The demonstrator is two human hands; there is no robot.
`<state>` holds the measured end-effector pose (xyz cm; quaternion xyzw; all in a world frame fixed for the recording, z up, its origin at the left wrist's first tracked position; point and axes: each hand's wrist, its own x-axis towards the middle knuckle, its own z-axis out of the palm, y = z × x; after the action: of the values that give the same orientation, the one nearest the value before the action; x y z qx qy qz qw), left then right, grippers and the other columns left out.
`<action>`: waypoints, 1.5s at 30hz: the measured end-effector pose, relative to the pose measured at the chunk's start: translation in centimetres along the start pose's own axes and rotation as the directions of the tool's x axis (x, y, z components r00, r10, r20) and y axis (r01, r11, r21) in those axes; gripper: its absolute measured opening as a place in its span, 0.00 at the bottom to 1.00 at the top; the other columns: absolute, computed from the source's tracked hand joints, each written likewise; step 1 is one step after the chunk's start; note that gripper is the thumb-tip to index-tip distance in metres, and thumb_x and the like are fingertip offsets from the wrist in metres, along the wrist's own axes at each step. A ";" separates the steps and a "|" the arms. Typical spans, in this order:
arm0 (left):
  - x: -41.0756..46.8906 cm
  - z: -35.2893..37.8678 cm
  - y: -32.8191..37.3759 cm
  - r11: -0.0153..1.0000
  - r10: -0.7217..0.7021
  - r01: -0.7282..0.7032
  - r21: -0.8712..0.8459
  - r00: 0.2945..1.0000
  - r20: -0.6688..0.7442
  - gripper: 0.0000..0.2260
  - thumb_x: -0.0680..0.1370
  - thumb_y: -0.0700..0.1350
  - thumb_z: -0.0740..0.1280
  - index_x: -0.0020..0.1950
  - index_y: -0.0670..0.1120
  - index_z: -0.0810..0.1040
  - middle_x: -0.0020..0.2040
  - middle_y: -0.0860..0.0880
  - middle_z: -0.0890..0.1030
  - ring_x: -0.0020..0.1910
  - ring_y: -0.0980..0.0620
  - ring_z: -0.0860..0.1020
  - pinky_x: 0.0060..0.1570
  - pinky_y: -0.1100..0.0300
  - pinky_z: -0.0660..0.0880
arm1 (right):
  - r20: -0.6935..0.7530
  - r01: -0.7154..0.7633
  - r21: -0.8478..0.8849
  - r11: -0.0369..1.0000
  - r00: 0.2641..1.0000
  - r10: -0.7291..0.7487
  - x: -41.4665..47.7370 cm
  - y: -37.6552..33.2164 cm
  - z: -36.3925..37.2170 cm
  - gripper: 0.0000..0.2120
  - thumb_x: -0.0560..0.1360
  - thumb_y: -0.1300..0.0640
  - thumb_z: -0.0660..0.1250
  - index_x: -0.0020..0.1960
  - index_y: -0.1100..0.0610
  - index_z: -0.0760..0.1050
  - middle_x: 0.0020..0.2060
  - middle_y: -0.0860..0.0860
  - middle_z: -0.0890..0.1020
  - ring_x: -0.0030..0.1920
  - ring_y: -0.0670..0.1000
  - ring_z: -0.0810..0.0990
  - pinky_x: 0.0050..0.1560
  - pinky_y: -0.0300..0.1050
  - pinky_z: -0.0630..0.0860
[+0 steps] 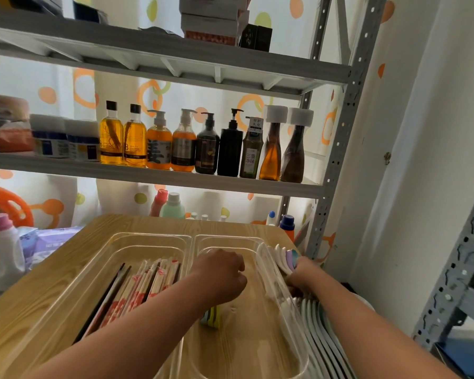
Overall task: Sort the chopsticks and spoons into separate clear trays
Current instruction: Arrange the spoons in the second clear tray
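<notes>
Two clear trays stand side by side on a wooden table. The left tray (99,265) holds several chopsticks (137,291), some dark and bare, most in red-and-white paper sleeves. My left hand (222,272) is inside the right tray (257,340), closed around spoon handles; their pastel ends (211,317) show below my wrist. My right hand (302,274) grips a fanned stack of white and pastel spoons (283,258) lying just past the right tray's outer rim. More spoon handles (320,332) run along that rim toward me.
A grey metal shelf rack (337,149) rises behind the table, with a row of bottles (203,146) at mid height and detergent bottles (3,242) lower left. A second rack (454,283) and a white wall close off the right side.
</notes>
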<state>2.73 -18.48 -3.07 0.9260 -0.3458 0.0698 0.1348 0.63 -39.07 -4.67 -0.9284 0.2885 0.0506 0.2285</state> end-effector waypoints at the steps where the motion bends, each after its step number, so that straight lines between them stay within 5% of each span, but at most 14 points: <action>1: 0.0 0.0 0.0 1.000 -0.002 0.002 -0.001 1.000 0.004 0.16 0.79 0.52 0.61 0.65 0.52 0.75 0.61 0.52 0.78 0.61 0.52 0.74 0.59 0.57 0.71 | -0.006 0.001 0.023 1.000 1.000 -0.001 0.0 0.1 0.0 0.24 0.74 0.57 0.67 0.67 0.57 0.64 0.54 0.58 0.76 0.53 0.55 0.78 0.57 0.50 0.77; 13: -1.3 -1.2 -1.6 0.997 -0.079 0.079 0.007 0.997 0.008 0.16 0.78 0.51 0.61 0.64 0.50 0.76 0.60 0.51 0.80 0.57 0.51 0.77 0.58 0.54 0.75 | -0.279 0.199 0.227 0.953 0.951 -0.132 -2.9 -1.5 -2.0 0.12 0.75 0.58 0.67 0.55 0.62 0.71 0.41 0.54 0.75 0.44 0.55 0.77 0.44 0.46 0.75; 17: -2.0 -1.4 -2.6 0.994 -0.107 0.107 -0.010 0.994 0.005 0.16 0.78 0.51 0.62 0.64 0.51 0.76 0.60 0.49 0.79 0.58 0.50 0.77 0.59 0.53 0.75 | -0.247 0.253 0.343 0.905 0.953 -0.173 -5.0 -3.9 -2.5 0.12 0.74 0.59 0.66 0.55 0.62 0.70 0.40 0.56 0.74 0.33 0.50 0.72 0.25 0.39 0.68; 22: -2.7 -1.2 -3.2 0.997 -0.067 0.065 0.031 0.995 0.080 0.18 0.77 0.50 0.64 0.67 0.53 0.74 0.68 0.50 0.73 0.69 0.49 0.67 0.69 0.51 0.64 | -0.122 0.306 0.295 0.905 0.952 -0.282 -8.0 -6.8 0.4 0.12 0.75 0.58 0.66 0.57 0.60 0.69 0.40 0.54 0.75 0.32 0.46 0.73 0.23 0.33 0.67; 28: -3.2 -0.2 -2.9 0.999 -0.031 0.032 -0.004 0.995 0.095 0.20 0.77 0.47 0.61 0.69 0.49 0.71 0.69 0.47 0.71 0.71 0.49 0.64 0.71 0.52 0.57 | 0.003 0.211 0.218 0.953 0.976 -0.217 -7.6 -8.4 5.2 0.17 0.77 0.57 0.63 0.64 0.58 0.65 0.52 0.58 0.77 0.45 0.53 0.75 0.34 0.40 0.71; 35: -3.1 0.1 -3.0 0.989 -0.005 -0.034 0.144 0.966 0.258 0.22 0.79 0.50 0.56 0.74 0.50 0.67 0.76 0.46 0.64 0.77 0.47 0.49 0.73 0.45 0.39 | 0.016 0.122 0.380 0.917 0.990 -0.139 -6.2 -8.2 6.8 0.13 0.72 0.55 0.66 0.54 0.58 0.73 0.48 0.59 0.79 0.46 0.57 0.80 0.44 0.53 0.82; 39: -3.2 -0.1 -2.9 0.985 0.013 -0.060 0.162 0.960 0.280 0.22 0.80 0.52 0.56 0.74 0.50 0.67 0.74 0.46 0.66 0.77 0.46 0.52 0.73 0.44 0.39 | 0.033 0.131 0.386 0.913 0.987 -0.155 -5.8 -7.8 6.7 0.10 0.72 0.57 0.65 0.52 0.58 0.76 0.47 0.58 0.80 0.48 0.56 0.80 0.50 0.53 0.80; 45: -3.5 -0.2 -2.6 0.988 0.071 -0.108 0.110 0.952 0.297 0.22 0.78 0.57 0.61 0.69 0.49 0.72 0.67 0.47 0.74 0.70 0.48 0.66 0.73 0.41 0.44 | 0.071 0.056 0.470 0.881 0.992 -0.100 -5.8 -7.8 6.2 0.11 0.73 0.61 0.63 0.55 0.59 0.75 0.50 0.59 0.80 0.49 0.56 0.80 0.46 0.46 0.79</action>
<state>1.84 -14.39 -4.19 0.9160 -0.3986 -0.0399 0.0206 0.40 -27.58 -5.82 -0.8535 0.2437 0.0134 0.4604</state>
